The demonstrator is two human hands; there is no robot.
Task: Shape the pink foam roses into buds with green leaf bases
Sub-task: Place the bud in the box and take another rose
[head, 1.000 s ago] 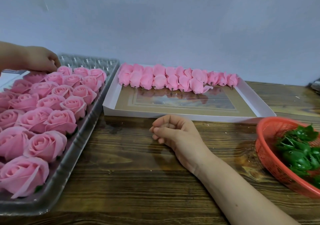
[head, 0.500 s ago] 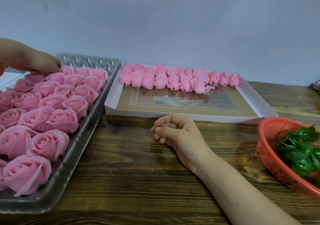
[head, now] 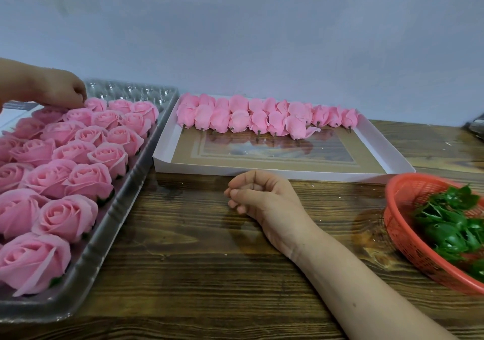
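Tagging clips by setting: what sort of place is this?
Likely a craft worktable: pink foam roses in a clear tray, buds in a white box, green leaf bases in a red basket.

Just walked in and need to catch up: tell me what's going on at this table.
A person is shaping foam flowers. The left hand reaches over the clear plastic tray of open pink roses, down at one in the back row; whether it grips it is unclear. The right hand rests loosely curled on the wooden table, nothing visible in it. Finished buds lie in rows at the far side of the white box, and green leaf bases sit in the red basket.
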